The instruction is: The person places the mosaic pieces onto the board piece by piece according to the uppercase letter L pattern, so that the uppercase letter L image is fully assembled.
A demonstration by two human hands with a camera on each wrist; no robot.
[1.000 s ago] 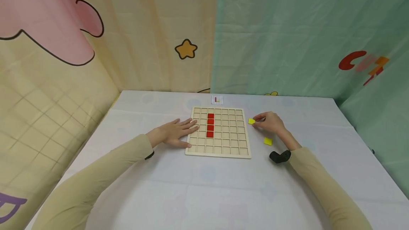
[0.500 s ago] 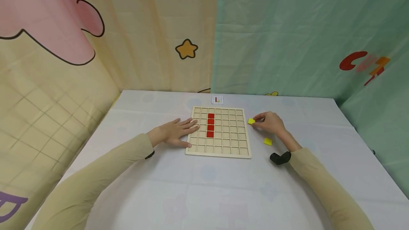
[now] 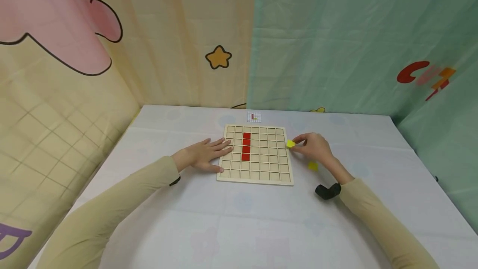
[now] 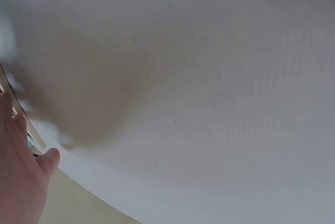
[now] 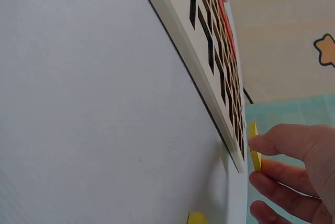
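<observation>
A wooden grid board (image 3: 264, 176) lies flat on the table, with a column of red square tiles (image 3: 246, 146) in its cells. My left hand (image 3: 203, 155) rests on the board's left edge, fingers spread and straight. Between thumb and fingers my right hand (image 3: 314, 147) pinches a yellow square tile (image 3: 290, 144), held beside the board's right edge. The right wrist view shows that yellow tile (image 5: 255, 147) standing on edge in the pinch, off the table. A second yellow tile (image 3: 313, 166) lies on the table below the right hand.
A small printed card (image 3: 254, 117) with a grid pattern lies behind the board. White cloth covers the table (image 3: 239, 227). Patterned curtains (image 3: 321, 45) hang at the back and on both sides.
My right hand has lifted the yellow tile and brought it slightly left, toward the board's right edge. The left hand has stayed in place.
</observation>
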